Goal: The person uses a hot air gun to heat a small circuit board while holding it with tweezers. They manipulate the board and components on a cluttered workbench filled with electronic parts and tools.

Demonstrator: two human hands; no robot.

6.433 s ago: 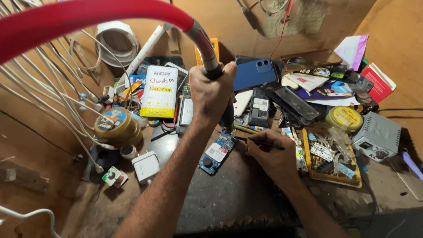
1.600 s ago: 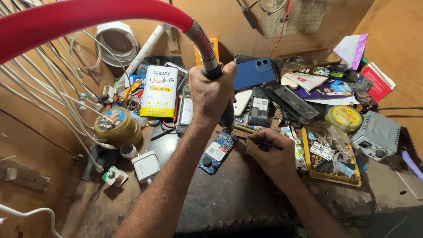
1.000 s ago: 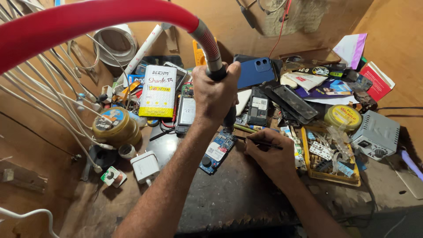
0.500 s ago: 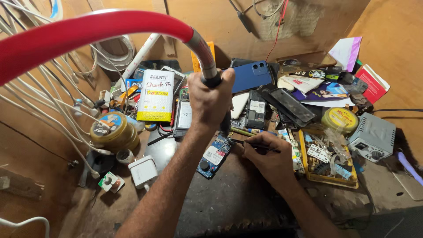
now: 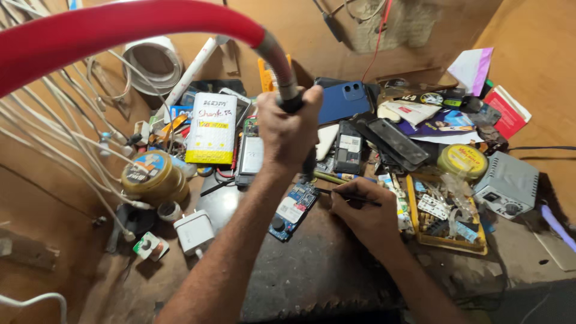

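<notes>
1. Cluttered brown workbench, with a dark worn mat at 6 o'clock and parts heaped from 9 round to 3 o'clock.
2. Left hand, near centre, has its fingers clamped round the black handle of a hot-air tool; its red hose arcs off toward 10 o'clock and is cut by the frame edge. The nozzle is hidden behind the hand, so its tip cannot be made out.
3. Right hand, at 4 o'clock of the left, has fingers pinched together on a thin dark probe; the tip toward the board is hard to see.
4. One small blue circuit board lies on the mat just below the left wrist, between the two hands, partly covered by the forearm.
5. Counted: one blue phone at 12 o'clock, one yellow-and-white battery pack at 10 o'clock, one white charger plug at 8 o'clock, two round yellow tins, one grey box at 3 o'clock, one yellow tray of small parts whose contents are too small to tell.
6. Several white cables fan out at 9 o'clock, ends cut off.
7. Against half a second earlier, both hands keep their grips and places; the view has shifted slightly.
</notes>
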